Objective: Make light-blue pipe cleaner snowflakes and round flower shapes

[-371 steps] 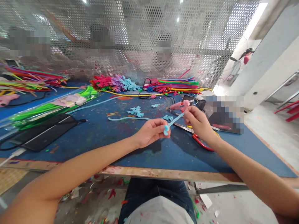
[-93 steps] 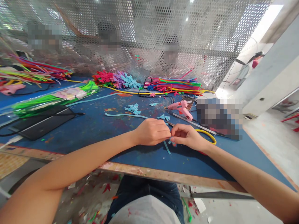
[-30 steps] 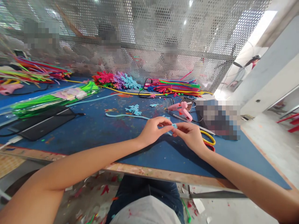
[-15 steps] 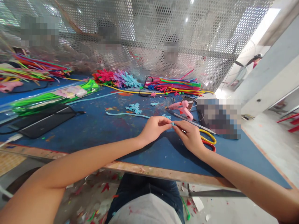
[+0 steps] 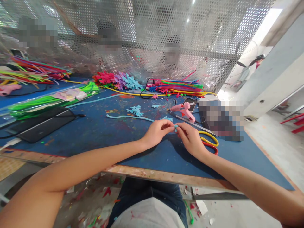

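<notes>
My left hand and my right hand meet fingertip to fingertip just above the blue table. Between them they pinch a small light-blue pipe-cleaner piece, mostly hidden by the fingers. A long light-blue pipe cleaner lies on the table just beyond my left hand. Under my right wrist lie scissors with yellow and red handles.
A pink glue gun rests behind my hands. Light-blue cut shapes, a green pipe-cleaner pack, a black tablet and piles of coloured pipe cleaners lie around. A perforated metal screen closes the far side; people sit behind it.
Both hands have stayed together on the small blue piece, shifting slightly lower and nearer me. Earlier a longer blue stem was stretched between them.
</notes>
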Motion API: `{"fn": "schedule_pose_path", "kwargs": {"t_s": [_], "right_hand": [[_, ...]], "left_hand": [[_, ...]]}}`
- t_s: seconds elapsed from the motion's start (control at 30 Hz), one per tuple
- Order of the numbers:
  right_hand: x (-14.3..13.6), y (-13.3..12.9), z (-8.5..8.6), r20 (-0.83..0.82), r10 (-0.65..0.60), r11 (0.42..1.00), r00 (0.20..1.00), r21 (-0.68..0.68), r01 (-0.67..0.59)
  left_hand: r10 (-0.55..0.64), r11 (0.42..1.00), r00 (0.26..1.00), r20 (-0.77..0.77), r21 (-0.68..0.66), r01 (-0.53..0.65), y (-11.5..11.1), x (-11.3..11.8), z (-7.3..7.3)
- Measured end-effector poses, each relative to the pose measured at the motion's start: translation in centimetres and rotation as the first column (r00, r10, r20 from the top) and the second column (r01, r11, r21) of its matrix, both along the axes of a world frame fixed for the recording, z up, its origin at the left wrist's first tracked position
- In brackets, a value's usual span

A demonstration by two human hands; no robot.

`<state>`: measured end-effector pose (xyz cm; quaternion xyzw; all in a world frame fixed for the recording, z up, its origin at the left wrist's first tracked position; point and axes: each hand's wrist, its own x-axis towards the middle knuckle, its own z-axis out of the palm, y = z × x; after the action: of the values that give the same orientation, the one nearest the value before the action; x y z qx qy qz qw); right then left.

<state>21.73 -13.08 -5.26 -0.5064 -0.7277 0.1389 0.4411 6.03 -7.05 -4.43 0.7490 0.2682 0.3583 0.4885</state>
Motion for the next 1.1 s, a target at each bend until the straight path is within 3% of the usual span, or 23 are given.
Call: {"fn": "schedule_pose_path", "kwargs": {"t_s": [0.13, 0.27, 0.57, 0.73, 0.87, 0.97, 1.1], "right_hand": [[0.1, 0.5, 0.0, -0.215, 0.026, 0.989, 0.976, -0.138, -0.057], [0.5, 1.2, 0.0, -0.494, 0.081, 0.941, 0.866, -0.249, -0.229], [0.9, 1.1, 0.1, -0.441, 0.079, 0.966, 0.894, -0.188, -0.178], [1.4, 0.9, 0.5, -0.092, 0.128, 0.991, 0.988, -0.030, -0.131], [2.2, 0.7, 1.3, 0.198, 0.166, 0.971, 0.966, 0.137, -0.195], [2.9, 0.8, 1.8, 0.436, 0.189, 0.940, 0.880, 0.178, -0.290], [3.5, 0.9, 2.5, 0.774, 0.111, 0.884, 0.623, 0.209, -0.418]], "left_hand": [[0.011, 0.995, 0.999, 0.043, -0.100, -0.006, 0.3, 0.1, -0.1], [0.006, 0.993, 0.996, 0.092, -0.115, 0.004, 0.3, 0.0, 0.0], [0.031, 0.999, 0.999, 0.013, 0.036, -0.031, 0.0, -0.3, 0.3], [0.059, 0.994, 0.994, -0.091, 0.093, -0.050, 0.2, -0.6, 0.0], [0.053, 0.994, 0.989, -0.135, 0.104, -0.039, 0.3, -0.7, 0.1], [0.023, 0.994, 0.984, -0.176, 0.111, -0.003, 0.3, -0.8, 0.3], [-0.053, 0.993, 0.976, -0.211, 0.089, 0.073, 0.4, -0.7, 0.2]]}}
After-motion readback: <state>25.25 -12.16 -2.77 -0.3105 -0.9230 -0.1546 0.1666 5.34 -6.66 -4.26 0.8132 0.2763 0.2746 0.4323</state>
